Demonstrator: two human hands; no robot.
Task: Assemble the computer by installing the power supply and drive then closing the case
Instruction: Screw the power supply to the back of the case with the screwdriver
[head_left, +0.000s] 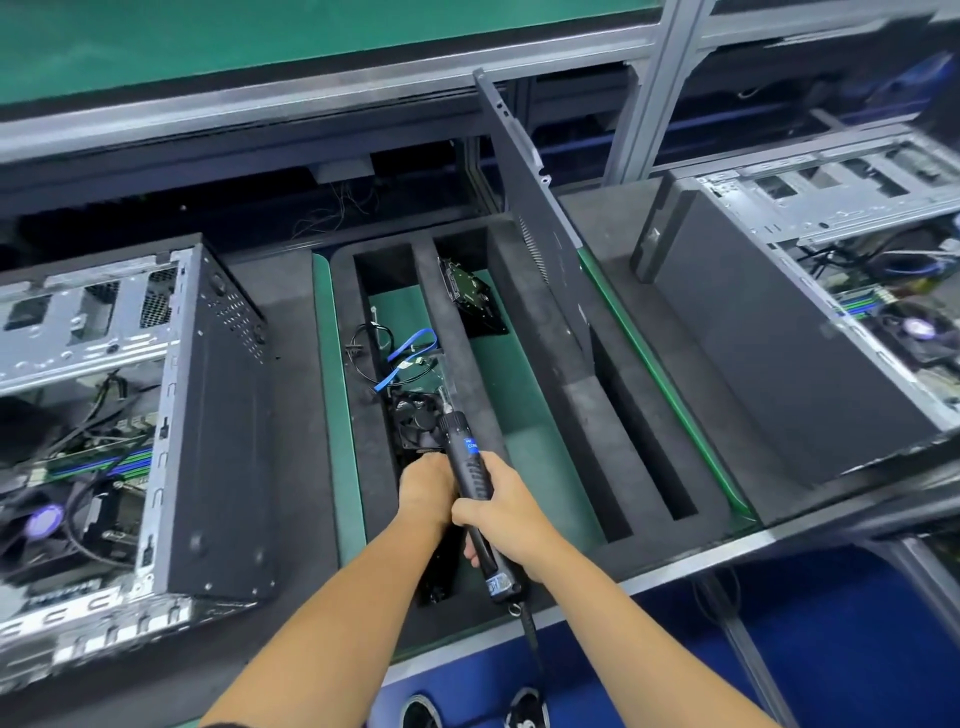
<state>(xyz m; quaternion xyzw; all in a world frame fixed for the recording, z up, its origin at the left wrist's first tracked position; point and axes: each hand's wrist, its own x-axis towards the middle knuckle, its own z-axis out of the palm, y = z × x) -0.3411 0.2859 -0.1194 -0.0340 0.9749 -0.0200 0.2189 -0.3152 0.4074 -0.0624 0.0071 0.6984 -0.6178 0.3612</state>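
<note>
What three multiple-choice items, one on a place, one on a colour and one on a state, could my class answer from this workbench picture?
1. Where does the drive stand?
A. In a foam tray slot
B. Inside the left case
C. On the floor

2. What colour is the flat cable in the tray?
A. Red
B. Blue
C. Yellow

3. What is the right hand doing?
A. Resting flat on the foam
B. Hanging idle
C. Gripping the screwdriver

Answers:
1 A: the drive leans in the middle slot of the black foam tray.
2 B: the flat cable in the leftmost slot is bright blue.
3 C: its fingers curl round the black handle, beside the left hand.
</note>
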